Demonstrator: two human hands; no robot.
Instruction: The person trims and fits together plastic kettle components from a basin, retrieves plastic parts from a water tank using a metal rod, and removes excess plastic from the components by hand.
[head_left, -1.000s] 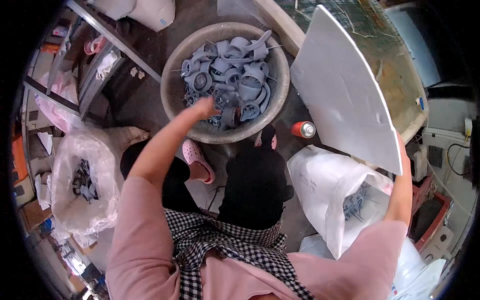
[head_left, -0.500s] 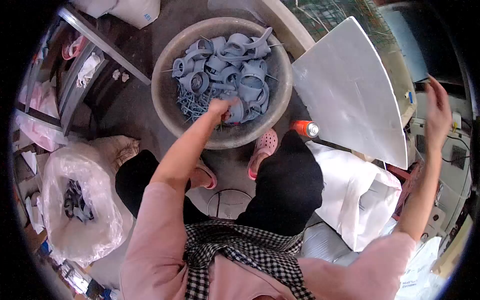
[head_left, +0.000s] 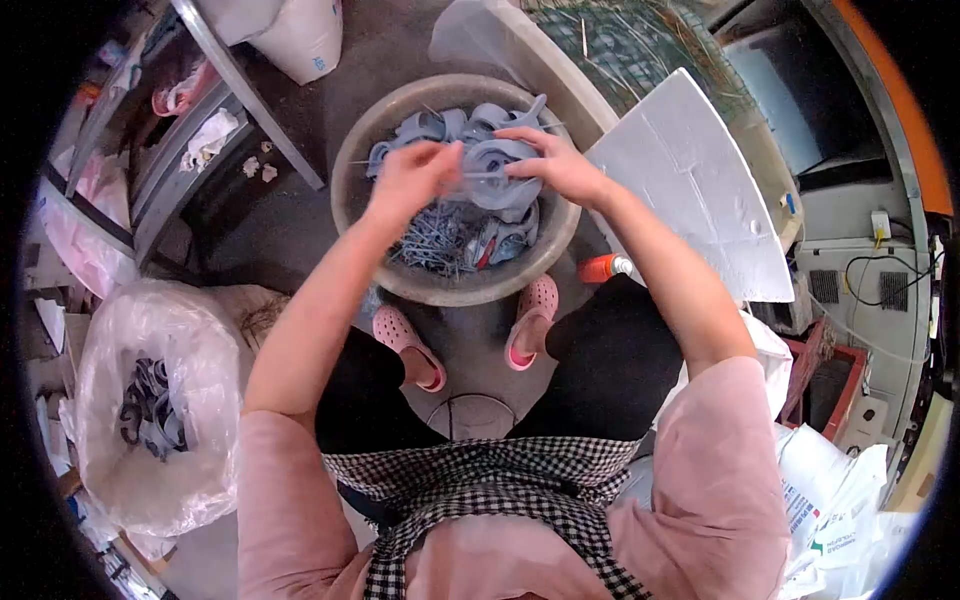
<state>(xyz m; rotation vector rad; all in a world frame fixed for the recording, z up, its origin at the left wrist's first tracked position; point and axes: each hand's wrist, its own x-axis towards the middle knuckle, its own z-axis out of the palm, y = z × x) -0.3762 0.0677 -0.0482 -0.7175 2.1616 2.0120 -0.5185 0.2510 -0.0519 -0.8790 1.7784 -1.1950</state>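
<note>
Grey ring (head_left: 490, 185): 1 | basin (head_left: 440, 292): 1 | grip: right hand (head_left: 570, 172) clasping ring, left hand (head_left: 412, 178) unclear

A can (head_left: 603, 268) is resting near a board (head_left: 695, 190), which is leaning on a trough (head_left: 566, 70); a sack (head_left: 300, 42) is standing beside a frame (head_left: 249, 90), upper left.

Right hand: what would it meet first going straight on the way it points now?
Likely the grey ring-shaped part just ahead of the right hand, over the basin; depth and touch are hard to judge.
</note>
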